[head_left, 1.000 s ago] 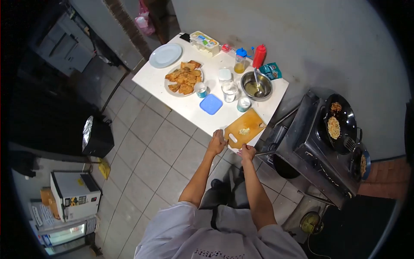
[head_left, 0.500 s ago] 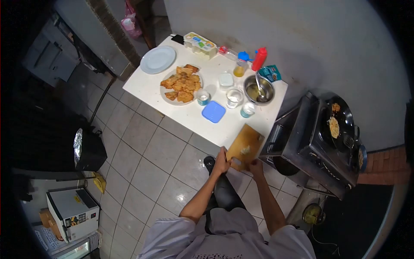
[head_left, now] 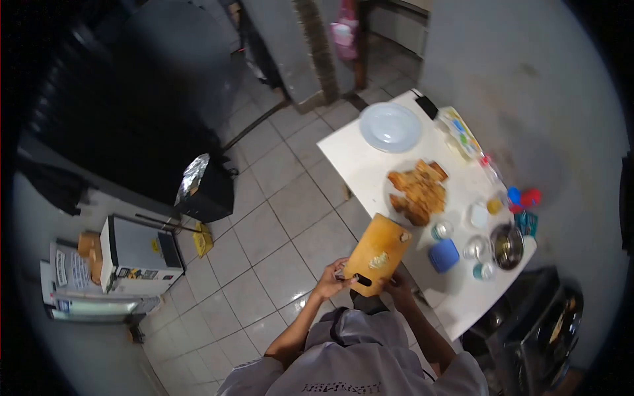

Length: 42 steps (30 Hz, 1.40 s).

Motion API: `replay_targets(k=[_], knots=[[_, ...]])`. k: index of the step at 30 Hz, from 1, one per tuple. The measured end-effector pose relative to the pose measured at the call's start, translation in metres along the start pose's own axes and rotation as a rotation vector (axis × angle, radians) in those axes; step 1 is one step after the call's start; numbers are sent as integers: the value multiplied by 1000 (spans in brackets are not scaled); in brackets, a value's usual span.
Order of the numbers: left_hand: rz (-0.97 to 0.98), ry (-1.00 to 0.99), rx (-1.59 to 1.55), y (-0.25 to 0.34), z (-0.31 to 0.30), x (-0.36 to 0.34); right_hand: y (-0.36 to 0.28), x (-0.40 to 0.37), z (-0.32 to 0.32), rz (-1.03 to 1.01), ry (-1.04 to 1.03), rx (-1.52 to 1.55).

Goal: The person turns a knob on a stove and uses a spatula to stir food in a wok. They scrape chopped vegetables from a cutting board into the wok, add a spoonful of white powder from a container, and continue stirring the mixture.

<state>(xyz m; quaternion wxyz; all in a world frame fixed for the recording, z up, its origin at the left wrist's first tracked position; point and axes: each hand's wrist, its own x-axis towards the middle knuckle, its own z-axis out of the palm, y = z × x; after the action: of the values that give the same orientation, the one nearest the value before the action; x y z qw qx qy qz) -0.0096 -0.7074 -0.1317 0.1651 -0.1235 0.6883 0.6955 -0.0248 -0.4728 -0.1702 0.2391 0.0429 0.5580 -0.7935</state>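
A wooden cutting board (head_left: 360, 245) is held in front of my body, tilted, past the table's near edge. Small pale chopped bits (head_left: 378, 261) lie on it, and a darker lump (head_left: 404, 237) sits at its far right corner. My left hand (head_left: 331, 282) grips the near left corner beside the handle slot, thumb on top. On the near right edge, my right hand (head_left: 397, 289) is closed on the board; its fingers are partly hidden in shadow. Beyond the board, a plate of fried golden pieces (head_left: 422, 191) rests on the white table (head_left: 353, 158).
On the table also stand a pale blue plate (head_left: 389, 125), a blue lid (head_left: 444, 255), a metal bowl with a utensil (head_left: 507, 247), jars, bottles and an egg carton (head_left: 460, 134). A stove (head_left: 528, 336) is at right. A foil-topped black bin (head_left: 210, 198) and small fridge (head_left: 142, 254) stand left.
My view and body have turned left, so the table and stove now appear farther right. The board has moved left away from the stove end of the table, still in both hands.
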Motion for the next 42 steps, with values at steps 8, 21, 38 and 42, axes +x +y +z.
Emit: replay_targets(k=[8,21,38,42], knots=[[129,301,-312,97,-132,67,-90,188,131,63,-284,26],[164,149,-338,231,-326,337,-151,501,249,13,-206,329],[150,-302,-33,370,-384,736,-363,812,195,-285,294,156],[310,-252,373,415,-391,822,-434,908,157,-453,371,-194]])
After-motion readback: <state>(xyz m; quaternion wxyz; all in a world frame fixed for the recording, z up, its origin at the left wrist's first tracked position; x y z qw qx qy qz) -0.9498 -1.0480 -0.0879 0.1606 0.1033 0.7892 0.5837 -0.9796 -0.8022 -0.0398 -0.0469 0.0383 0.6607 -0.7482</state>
